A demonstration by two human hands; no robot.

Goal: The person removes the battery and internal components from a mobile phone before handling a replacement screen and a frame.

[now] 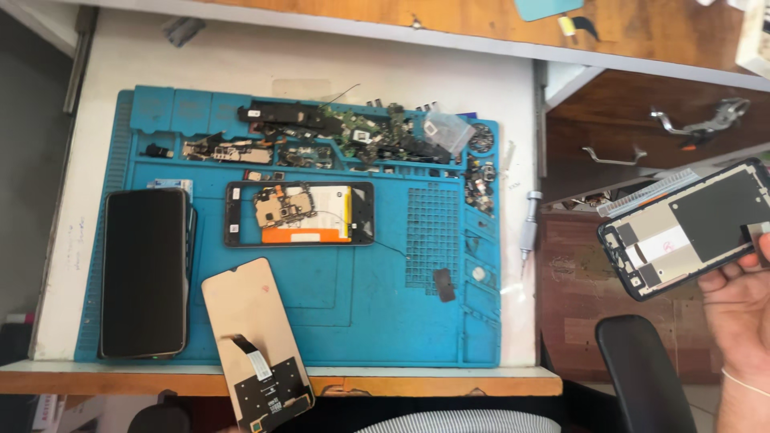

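White workbench [305, 68], and on it the blue repair mat [361, 321], the landmark for everything below. A black phone [146, 273] lies face up on the mat's left edge. A detached display panel [255, 345], copper-coloured back up with its flex ribbon showing, hangs off the mat's near edge. An opened phone body [299, 213], orange battery and board exposed, sits at mat centre. Loose boards and scrap parts [353, 132] run along the mat's far trays. A small screwdriver [527, 232] lies just off the mat's right edge.

Well right of the mat, off the bench and held in the air, is the phone frame [694, 228], grey metal plate with a black patch. The right hand [742, 309] holds it from below, fingers clamped on its lower right edge, thumb partly out of frame. Left hand not in view.

Judgement: the frame looks light, thin and stiff but easy to bend; any connectors on it are likely fragile. Best gripped by the long side rails, not the flat middle.
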